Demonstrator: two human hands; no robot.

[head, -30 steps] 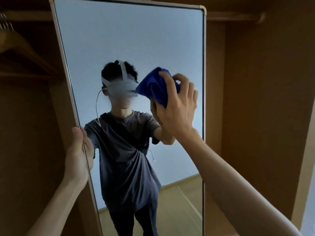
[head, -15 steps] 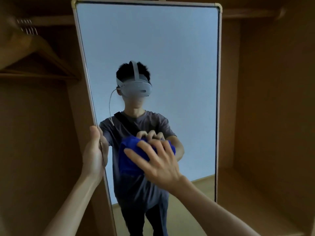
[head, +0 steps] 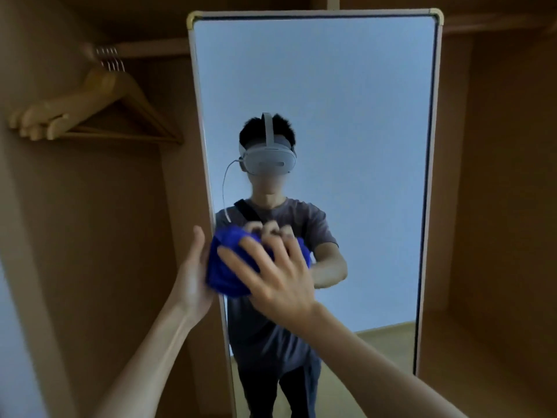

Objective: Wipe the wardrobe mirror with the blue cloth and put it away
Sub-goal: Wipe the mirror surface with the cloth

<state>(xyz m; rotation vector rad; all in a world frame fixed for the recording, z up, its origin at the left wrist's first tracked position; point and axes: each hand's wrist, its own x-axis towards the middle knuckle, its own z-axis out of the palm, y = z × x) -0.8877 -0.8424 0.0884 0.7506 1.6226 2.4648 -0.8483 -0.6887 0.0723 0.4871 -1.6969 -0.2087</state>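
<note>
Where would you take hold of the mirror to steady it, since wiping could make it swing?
Grip the mirror by its pale left frame edge, coming from the left, thumb in front and fingers wrapped behind. That long edge stands free of the wardrobe, with open space beside it. The left hand already sits there, while the right hand presses the blue cloth to the glass.

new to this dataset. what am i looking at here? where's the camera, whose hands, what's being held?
No robot here: one wide-angle camera worn on a person's head, looking forward and down. The headset in the reflection is that wearer. The left hand grips the left edge of the wardrobe mirror. The right hand, fingers spread, presses a bunched blue cloth against the glass near that edge, blurred by motion. Wooden hangers hang on a rail inside the wardrobe, left of the mirror.
</note>
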